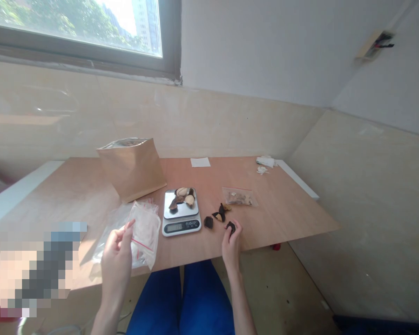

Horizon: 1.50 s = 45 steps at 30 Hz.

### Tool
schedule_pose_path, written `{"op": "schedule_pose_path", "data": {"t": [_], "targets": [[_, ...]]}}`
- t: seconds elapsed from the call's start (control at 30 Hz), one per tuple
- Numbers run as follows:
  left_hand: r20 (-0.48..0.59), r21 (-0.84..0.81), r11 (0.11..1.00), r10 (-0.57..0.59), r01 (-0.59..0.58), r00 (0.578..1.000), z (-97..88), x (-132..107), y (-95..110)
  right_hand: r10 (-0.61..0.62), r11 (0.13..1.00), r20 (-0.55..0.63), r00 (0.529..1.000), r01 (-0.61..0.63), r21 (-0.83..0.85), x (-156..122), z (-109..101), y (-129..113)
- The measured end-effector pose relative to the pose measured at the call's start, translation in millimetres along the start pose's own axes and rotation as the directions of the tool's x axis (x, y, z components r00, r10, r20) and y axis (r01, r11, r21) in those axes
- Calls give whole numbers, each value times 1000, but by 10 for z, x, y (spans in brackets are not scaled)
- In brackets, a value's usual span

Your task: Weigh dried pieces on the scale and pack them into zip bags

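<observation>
My left hand (116, 249) is closed, its fingers pinching a clear zip bag (146, 230) with a red seal line; the bag hangs over other clear bags (108, 232) on the table. My right hand (233, 237) is closed around a dark dried piece (231, 227) near the front edge. Just left of it lie another dark piece (208, 222) and a few dark, curled pieces with pale insides (219, 215). Between my hands stands a white kitchen scale (181, 227), with several brown and cream dried pieces (183, 197) on its metal plate. Its display is unreadable.
A brown paper bag (134, 170) stands open behind the clear bags. A filled zip bag (239, 196) lies right of the scale. White paper (200, 162) and crumpled white material (265, 161) lie at the back. A pixelated patch (47, 265) covers the left front.
</observation>
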<state>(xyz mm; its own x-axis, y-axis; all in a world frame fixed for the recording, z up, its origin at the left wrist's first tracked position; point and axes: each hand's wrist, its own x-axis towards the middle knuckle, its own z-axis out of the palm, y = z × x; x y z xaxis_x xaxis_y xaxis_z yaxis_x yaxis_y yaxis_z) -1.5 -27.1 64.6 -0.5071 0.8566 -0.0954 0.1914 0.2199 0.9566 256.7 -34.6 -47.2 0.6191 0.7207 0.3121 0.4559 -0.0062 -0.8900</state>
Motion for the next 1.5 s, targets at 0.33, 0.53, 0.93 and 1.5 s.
{"op": "schedule_pose_path", "data": {"t": [0.33, 0.53, 0.93, 1.5], "targets": [[49, 5, 1000, 4, -4, 999, -3, -10, 11, -72, 996, -66, 995, 75, 41, -5, 0, -92], [80, -51, 998, 37, -33, 996, 69, -61, 37, -214, 974, 44, 976, 210, 88, -112, 157, -643], [4, -75, 997, -7, 7, 1000, -90, -20, 68, -322, 822, 447, 835, 481, -306, -164, 616, -1029], [33, -63, 995, 78, -75, 996, -15, -21, -7, -287, 734, 426, 858, 483, -478, -318, 202, -313]]}}
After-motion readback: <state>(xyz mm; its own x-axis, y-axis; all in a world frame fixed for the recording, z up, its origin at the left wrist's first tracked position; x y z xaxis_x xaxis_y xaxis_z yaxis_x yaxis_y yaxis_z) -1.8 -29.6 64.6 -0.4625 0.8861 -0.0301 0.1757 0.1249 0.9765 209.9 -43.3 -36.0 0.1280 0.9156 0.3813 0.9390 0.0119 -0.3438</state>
